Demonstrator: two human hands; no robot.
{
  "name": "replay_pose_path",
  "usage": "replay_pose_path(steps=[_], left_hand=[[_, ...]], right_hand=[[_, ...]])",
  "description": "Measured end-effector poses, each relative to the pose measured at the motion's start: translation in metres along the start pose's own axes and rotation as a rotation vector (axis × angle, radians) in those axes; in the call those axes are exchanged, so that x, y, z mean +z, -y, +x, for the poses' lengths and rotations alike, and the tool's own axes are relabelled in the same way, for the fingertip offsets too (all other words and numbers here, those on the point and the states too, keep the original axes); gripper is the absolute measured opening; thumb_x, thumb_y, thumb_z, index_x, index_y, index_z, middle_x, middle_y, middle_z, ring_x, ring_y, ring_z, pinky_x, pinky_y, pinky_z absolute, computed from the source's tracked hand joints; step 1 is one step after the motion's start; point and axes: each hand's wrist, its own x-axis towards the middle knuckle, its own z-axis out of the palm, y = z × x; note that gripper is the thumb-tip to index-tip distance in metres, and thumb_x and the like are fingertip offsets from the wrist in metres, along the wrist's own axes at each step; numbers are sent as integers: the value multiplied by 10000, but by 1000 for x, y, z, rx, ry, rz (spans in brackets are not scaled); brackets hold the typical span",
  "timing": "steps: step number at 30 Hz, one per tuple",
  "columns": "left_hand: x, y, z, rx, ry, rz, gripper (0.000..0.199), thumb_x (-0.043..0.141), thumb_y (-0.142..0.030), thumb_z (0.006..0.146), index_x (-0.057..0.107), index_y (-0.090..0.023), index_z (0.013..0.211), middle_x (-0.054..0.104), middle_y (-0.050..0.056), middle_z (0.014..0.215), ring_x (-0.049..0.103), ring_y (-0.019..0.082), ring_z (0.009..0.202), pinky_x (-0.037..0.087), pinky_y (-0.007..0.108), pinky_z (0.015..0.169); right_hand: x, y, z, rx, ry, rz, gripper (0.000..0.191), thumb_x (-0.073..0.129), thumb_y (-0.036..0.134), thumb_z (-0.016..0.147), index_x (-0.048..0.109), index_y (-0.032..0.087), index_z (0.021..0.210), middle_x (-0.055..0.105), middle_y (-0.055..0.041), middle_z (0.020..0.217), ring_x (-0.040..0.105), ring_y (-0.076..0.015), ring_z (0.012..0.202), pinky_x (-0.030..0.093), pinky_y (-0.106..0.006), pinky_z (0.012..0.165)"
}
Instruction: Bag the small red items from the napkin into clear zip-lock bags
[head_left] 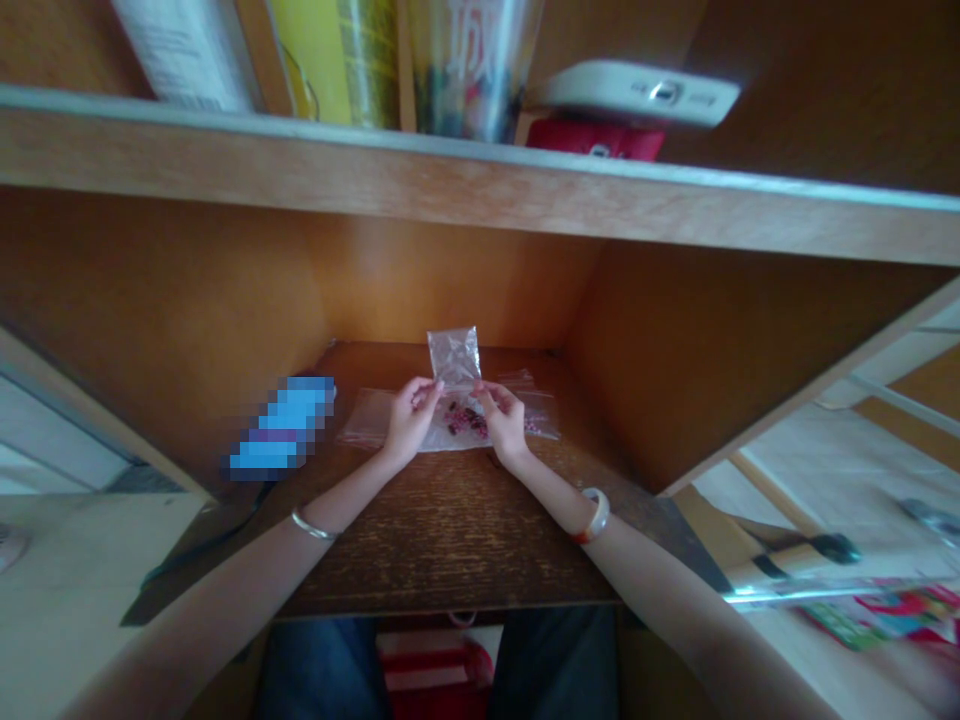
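Wooden study carrel, warmly lit: a dark-grained table (450, 535) sat inside an orange-brown compartment, beneath a shelf (480, 170) carrying books and a white device (637, 95). Activity was confined to the middle of the table, toward the back wall.

A small clear plastic bag (454, 358) stood upright there, raised above the surface by both hands. The left hand (411, 422) and the right hand (504, 422) came in from either side, and the fingers (429, 392) of each were closed in a pinch on the bag's lower edge: grasping, not released. Any seal on the bag could not be made out.

Directly beneath the hands lay a wider clear plastic sleeve (367, 420), flat on the table, with a cluster of dark and pink beads (463, 420) at its middle. Whether the beads were inside it could not be confirmed.

Handling was judged sound: two separated pinches held the thin film taut and square, with the wrists low and relaxed. Even pressure from both sides was what such slippery film called for — one stronger pinch would have skewed it.

A pixelated blue object (281, 425) lay at the table's left side. A silver bangle (313, 525) circled the left forearm, a pale bangle (596, 515) the right.
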Motion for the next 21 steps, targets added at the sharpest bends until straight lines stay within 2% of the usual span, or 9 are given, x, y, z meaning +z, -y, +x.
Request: replay_pose_path(steps=[4,11,21], left_hand=[[-1,0,1,-5,-37,-19,270,628,-445,780,588,-180,810,678,39,781,659,179,759,522,289,681],[1,-3,0,-18,6,-26,250,639,-424,772,596,-179,805,676,33,779,651,169,740,511,274,671],[1,-3,-1,22,53,99,237,623,-405,777,603,-169,800,642,19,740,603,155,704,479,262,672]], right_hand=[[-1,-1,-1,-18,30,-11,252,590,424,776,660,182,790,696,-50,792,620,-176,727,479,-305,681],[-1,3,0,-43,-6,25,218,583,399,781,618,184,785,650,-36,765,595,-173,738,470,-293,676],[-1,6,1,-49,-48,85,225,583,402,784,606,178,772,628,-25,756,579,-163,745,463,-295,732]])
